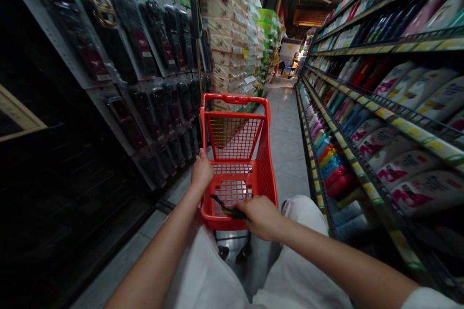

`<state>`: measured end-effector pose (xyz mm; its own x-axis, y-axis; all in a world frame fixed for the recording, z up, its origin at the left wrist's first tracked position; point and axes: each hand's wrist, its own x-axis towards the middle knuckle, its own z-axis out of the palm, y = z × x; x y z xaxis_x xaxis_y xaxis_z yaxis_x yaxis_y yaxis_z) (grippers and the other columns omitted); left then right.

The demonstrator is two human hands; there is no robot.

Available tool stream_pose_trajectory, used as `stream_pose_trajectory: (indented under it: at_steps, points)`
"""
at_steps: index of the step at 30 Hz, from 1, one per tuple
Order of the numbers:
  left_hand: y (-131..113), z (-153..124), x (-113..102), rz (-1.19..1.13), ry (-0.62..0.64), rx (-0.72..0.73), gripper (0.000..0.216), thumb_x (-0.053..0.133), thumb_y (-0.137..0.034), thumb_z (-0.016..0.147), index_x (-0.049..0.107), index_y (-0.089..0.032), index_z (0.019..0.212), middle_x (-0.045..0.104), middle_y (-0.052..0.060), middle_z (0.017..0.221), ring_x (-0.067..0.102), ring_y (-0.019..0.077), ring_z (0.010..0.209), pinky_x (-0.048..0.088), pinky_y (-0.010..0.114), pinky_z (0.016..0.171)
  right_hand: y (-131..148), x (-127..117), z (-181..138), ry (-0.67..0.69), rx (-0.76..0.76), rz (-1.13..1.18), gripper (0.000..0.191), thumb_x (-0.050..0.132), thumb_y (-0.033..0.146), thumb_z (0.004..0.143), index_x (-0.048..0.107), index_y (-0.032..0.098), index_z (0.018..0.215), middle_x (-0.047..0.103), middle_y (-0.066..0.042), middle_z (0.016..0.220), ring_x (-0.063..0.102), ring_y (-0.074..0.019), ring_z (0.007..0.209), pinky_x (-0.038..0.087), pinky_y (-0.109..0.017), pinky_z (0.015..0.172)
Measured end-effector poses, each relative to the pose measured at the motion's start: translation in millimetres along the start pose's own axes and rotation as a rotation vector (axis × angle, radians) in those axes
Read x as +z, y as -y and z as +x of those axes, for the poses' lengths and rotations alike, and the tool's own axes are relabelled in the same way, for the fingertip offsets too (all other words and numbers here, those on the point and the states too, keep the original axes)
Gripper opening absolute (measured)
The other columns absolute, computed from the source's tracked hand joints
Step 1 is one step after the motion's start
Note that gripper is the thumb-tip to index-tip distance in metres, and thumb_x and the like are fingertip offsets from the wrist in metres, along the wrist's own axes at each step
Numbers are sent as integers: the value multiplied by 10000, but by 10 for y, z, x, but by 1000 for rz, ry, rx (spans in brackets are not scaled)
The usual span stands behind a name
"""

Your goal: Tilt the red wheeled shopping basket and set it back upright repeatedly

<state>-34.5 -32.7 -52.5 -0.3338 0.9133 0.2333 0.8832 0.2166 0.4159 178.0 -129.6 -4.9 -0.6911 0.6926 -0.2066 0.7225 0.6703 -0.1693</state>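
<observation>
A red plastic shopping cart point(268, 154) with latticed walls stands right in front of my knees, and only its bare floor shows inside. My left hand point(202, 170) is closed on the cart's left rim. Over the near rim, my right hand point(261, 216) is closed on one end of a thin, dark, curved strap-like thing point(227, 208). Its free end points left over the cart's floor; the rest is covered by my fingers, and its exact kind cannot be made out.
Packaged belts point(155, 34) hang on a rack at the left. Wrapped cream-coloured packs point(224, 24) are stacked behind the cart, with green packs point(267, 34) beyond. Shelves point(362, 99) of bottles line the right side. The grey tiled aisle point(286, 116) runs ahead between them.
</observation>
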Motion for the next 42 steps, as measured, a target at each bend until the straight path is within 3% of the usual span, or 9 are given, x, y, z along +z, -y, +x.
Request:
stream_pose_trajectory:
  at_steps: [6, 14, 17, 24, 29, 32, 35, 38, 42]
  points:
    - [31, 108, -112, 43, 57, -3, 603, 425, -108, 844, 326, -53, 1436, 579, 242, 1321, 615, 255, 1175, 487, 322, 949, 315, 112, 97, -112, -166, -15, 582, 513, 238, 828, 447, 279, 1405, 637, -108, 1185, 599, -276, 1009, 445, -390, 813]
    - [250, 381, -199, 82, 128, 98, 547, 422, -108, 875, 367, -89, 1418, 570, 196, 1359, 569, 233, 1242, 457, 303, 995, -593, 16, -311, -97, -361, -155, 411, 392, 276, 975, 504, 296, 1371, 556, -79, 1372, 471, -255, 1213, 358, -399, 888]
    - [299, 448, -206, 50, 139, 127, 567, 432, -116, 869, 365, -107, 1433, 555, 161, 1391, 545, 220, 1270, 436, 296, 1027, -933, -149, -100, -140, -328, -168, 368, 392, 284, 990, 565, 331, 1311, 543, -38, 1400, 415, -239, 1287, 334, -393, 907]
    - [388, 629, -154, -46, 166, 229, 633, 437, -111, 820, 375, -105, 1450, 547, 116, 1412, 521, 211, 1294, 403, 312, 1082, -1336, -275, 570, -413, 111, -167, 362, 416, 213, 974, 616, 309, 1260, 552, -50, 1384, 432, -243, 1272, 360, -391, 925]
    - [478, 841, -124, -34, 220, 301, 643, 417, -167, 835, 356, -117, 1473, 531, 92, 1430, 488, 218, 1323, 395, 331, 1097, -1543, -139, 501, -435, -101, -190, 397, 405, 219, 985, 550, 357, 1327, 504, -11, 1441, 408, -217, 1316, 368, -384, 964]
    - [501, 949, -130, 23, 252, 345, 614, 371, -212, 879, 344, -96, 1482, 461, 101, 1483, 423, 210, 1371, 354, 332, 1127, -1871, -293, 501, -452, -65, -212, 429, 400, 175, 975, 544, 349, 1340, 513, -26, 1431, 431, -222, 1308, 380, -395, 981]
    - [448, 1005, -174, 127, 287, 380, 604, 329, -202, 904, 306, -94, 1498, 386, 118, 1524, 359, 202, 1408, 288, 377, 1163, -2105, -439, 612, -567, 100, -191, 423, 437, 145, 946, 595, 320, 1297, 534, -56, 1403, 436, -242, 1305, 383, -420, 1010]
    - [264, 960, -224, 286, 216, 357, 599, 327, -109, 888, 338, -102, 1487, 379, 148, 1520, 296, 250, 1437, 211, 506, 1177, -2025, -356, 721, -693, 198, -123, 398, 492, 150, 917, 626, 289, 1266, 552, -75, 1374, 427, -246, 1304, 377, -417, 1044]
    - [-230, 661, -159, 363, 8, 243, 500, 385, -153, 907, 487, 1, 1371, 298, 262, 1532, 231, 343, 1452, 245, 480, 1157, -1727, -98, 703, -682, 79, -115, 482, 489, 149, 910, 544, 336, 1351, 508, -30, 1427, 406, -232, 1327, 389, -398, 1046]
